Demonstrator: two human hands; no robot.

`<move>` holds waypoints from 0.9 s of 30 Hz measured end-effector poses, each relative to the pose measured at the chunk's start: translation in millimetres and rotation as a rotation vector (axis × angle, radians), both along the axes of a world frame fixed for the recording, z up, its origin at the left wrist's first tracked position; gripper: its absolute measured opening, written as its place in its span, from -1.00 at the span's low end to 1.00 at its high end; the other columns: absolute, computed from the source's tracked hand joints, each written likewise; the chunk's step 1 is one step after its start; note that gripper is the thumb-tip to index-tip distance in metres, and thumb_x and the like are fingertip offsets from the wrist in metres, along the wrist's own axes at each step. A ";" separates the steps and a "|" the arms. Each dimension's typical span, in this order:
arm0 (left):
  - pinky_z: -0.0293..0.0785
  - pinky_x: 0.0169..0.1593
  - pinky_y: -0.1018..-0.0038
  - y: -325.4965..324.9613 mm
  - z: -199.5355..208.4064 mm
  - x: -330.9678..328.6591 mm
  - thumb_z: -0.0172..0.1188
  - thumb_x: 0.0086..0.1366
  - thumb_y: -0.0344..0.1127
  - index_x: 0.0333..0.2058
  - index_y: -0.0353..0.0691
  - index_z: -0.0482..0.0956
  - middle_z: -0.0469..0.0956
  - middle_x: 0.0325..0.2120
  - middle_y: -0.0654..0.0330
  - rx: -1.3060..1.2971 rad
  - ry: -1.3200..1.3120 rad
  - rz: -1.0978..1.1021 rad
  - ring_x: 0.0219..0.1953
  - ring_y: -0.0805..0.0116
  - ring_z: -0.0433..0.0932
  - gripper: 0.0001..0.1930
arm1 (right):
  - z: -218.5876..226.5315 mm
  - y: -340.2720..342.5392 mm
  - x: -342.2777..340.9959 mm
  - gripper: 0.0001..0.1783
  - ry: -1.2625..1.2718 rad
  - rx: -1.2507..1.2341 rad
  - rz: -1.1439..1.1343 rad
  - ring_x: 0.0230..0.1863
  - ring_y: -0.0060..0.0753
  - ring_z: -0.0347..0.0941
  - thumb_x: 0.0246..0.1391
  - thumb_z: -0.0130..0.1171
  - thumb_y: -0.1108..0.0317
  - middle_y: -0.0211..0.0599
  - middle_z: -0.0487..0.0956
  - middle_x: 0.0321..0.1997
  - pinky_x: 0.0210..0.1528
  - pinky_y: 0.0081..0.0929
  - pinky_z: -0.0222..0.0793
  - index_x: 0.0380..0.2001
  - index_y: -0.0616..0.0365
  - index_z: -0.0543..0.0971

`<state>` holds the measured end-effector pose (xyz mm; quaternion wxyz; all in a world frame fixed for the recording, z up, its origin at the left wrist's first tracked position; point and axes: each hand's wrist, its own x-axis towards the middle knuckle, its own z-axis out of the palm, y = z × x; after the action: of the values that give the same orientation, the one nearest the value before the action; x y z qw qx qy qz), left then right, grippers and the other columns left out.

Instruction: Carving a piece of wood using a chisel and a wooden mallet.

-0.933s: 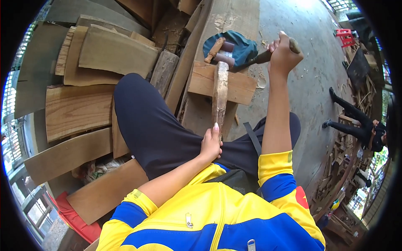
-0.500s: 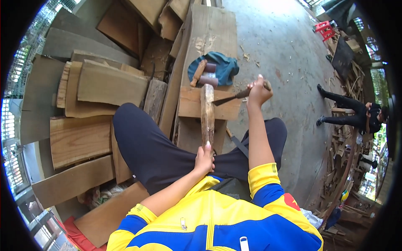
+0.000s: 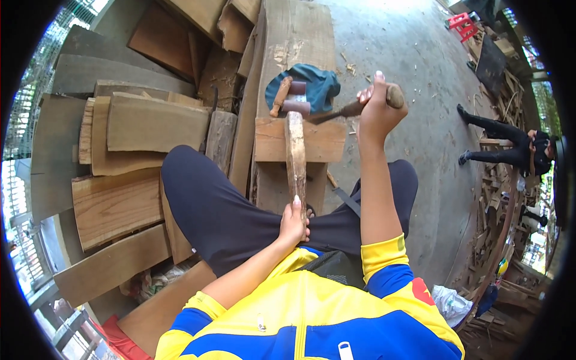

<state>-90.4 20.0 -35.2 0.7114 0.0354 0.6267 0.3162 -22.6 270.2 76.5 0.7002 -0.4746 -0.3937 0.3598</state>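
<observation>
In front of my lap, my left hand [image 3: 294,227] is closed round the lower end of a rough length of wood [image 3: 295,162]. The wood stands out away from me, its far end over a wooden block [image 3: 330,141]. To the right, my right hand [image 3: 381,111] is wrapped round the wooden handle of a dark-bladed knife [image 3: 343,112]. The knife's blade points left toward the wood's far end; whether they touch I cannot tell. Beneath my right thigh's inner side lies a second knife [image 3: 345,196] with a wooden handle.
On a long plank [image 3: 306,36] ahead lie a teal cloth [image 3: 324,87], a turned wooden piece [image 3: 281,97] and brownish rolls [image 3: 297,108]. Stacked boards [image 3: 159,126] fill the left. Wood shavings dot the concrete floor [image 3: 408,72]. At far right are a person [image 3: 510,147], a red stool [image 3: 462,27] and scrap wood.
My right hand has risen a little away from me and to the right, taking the knife off the wood's side toward its far end. My left hand keeps its grip.
</observation>
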 end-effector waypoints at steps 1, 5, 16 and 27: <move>0.35 -0.71 0.51 1.7 0.1 0.6 -0.31 0.41 0.26 -0.18 -0.17 0.27 0.38 -0.58 0.27 0.009 0.008 -0.001 -0.75 0.50 0.35 -0.46 | -6.1 -1.6 -6.5 -0.64 -0.026 0.039 0.034 -0.72 -0.58 0.26 0.13 0.18 0.42 -0.44 0.32 -0.74 -0.59 -0.53 0.27 -0.68 0.12 0.30; 0.35 -0.72 0.50 0.4 -0.8 3.1 -0.32 0.41 0.24 -0.20 -0.18 0.28 0.39 -0.57 0.26 0.004 0.020 -0.007 -0.75 0.51 0.34 -0.47 | -68.9 -24.7 -24.3 -0.66 -0.379 0.062 0.097 -0.71 -0.63 0.33 0.11 0.23 0.45 -0.46 0.40 -0.74 -0.60 -0.61 0.29 -0.68 0.14 0.36; 0.36 -0.69 0.50 0.8 -14.1 -0.2 -0.29 0.41 0.23 -0.04 -0.15 0.30 0.41 -0.58 0.26 -0.021 -0.014 0.009 -0.74 0.51 0.36 -0.46 | -4.9 -16.5 -30.2 -0.74 -0.218 -0.117 0.354 -0.66 -0.70 0.38 0.04 0.27 0.39 -0.49 0.46 -0.69 -0.60 -0.68 0.24 -0.64 0.17 0.46; 0.35 -0.71 0.51 7.3 -18.8 -0.5 -0.29 0.42 0.21 -0.07 -0.19 0.35 0.41 -0.62 0.26 -0.006 -0.006 0.056 -0.76 0.49 0.37 -0.45 | -74.8 -120.2 -21.3 -0.81 -0.574 -0.017 0.708 -0.31 -0.40 0.48 -0.12 0.30 0.52 -0.30 0.51 -0.45 -0.15 -0.40 0.39 -0.57 0.16 0.45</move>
<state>-90.8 27.3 -54.1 0.7043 0.0147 0.6261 0.3343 -43.9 150.0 1.6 0.3929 -0.3970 -0.7068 0.4341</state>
